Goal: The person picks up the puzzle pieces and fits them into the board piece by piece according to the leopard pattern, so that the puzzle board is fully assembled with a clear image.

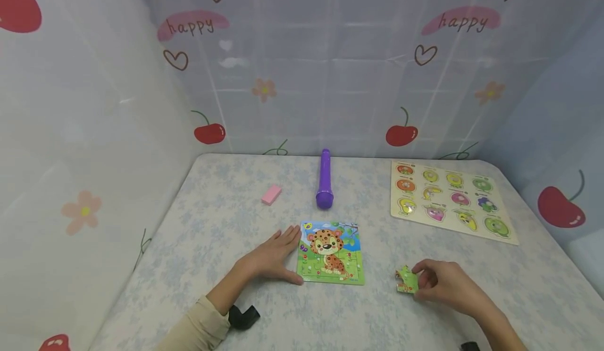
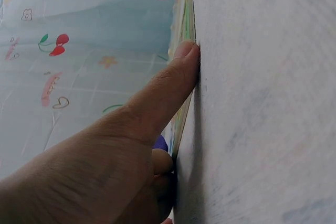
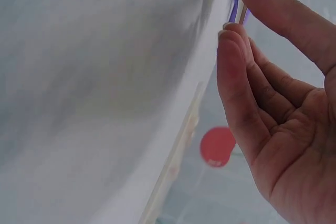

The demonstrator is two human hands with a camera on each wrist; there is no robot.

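A square jigsaw puzzle (image 1: 330,254) with a cartoon leopard cub lies flat in the middle of the table. My left hand (image 1: 273,256) rests along its left side, fingers straight, with fingertips and thumb at the edge. The left wrist view shows the thumb (image 2: 168,85) against the puzzle's thin side. To the right of the puzzle, my right hand (image 1: 445,286) pinches a green puzzle piece (image 1: 407,280) between thumb and fingers. Seen from the right wrist, that piece (image 3: 243,15) appears edge-on as a thin strip between the fingertips of the right hand (image 3: 283,93).
A purple microphone-shaped toy (image 1: 325,178) lies behind the puzzle, with a small pink block (image 1: 271,194) to its left. At the back right is a board of fruit pictures (image 1: 448,225). A printed curtain (image 1: 302,104) hangs along the table's back edge.
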